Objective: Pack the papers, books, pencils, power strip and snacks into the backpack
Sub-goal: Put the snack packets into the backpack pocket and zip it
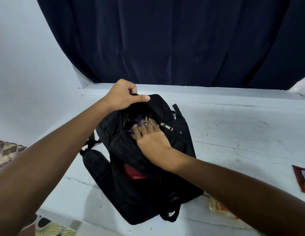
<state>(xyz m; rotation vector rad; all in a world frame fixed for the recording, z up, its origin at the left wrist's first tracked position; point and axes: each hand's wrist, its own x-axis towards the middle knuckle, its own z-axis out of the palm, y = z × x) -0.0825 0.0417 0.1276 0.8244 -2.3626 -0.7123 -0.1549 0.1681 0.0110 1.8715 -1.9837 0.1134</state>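
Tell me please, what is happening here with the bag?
A person is packing a black backpack that lies on a white table. The left hand grips the top edge of the bag and holds the opening apart. The right hand reaches in with straight fingers, pressing on things already inside; something purple and yellow shows there. Two snack packets are not packed yet: a red packet at the right edge of the table and a yellow packet partly hidden under the right arm.

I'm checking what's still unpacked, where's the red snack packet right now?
In the head view, the red snack packet lies on the white table at the far right edge, right of the backpack.
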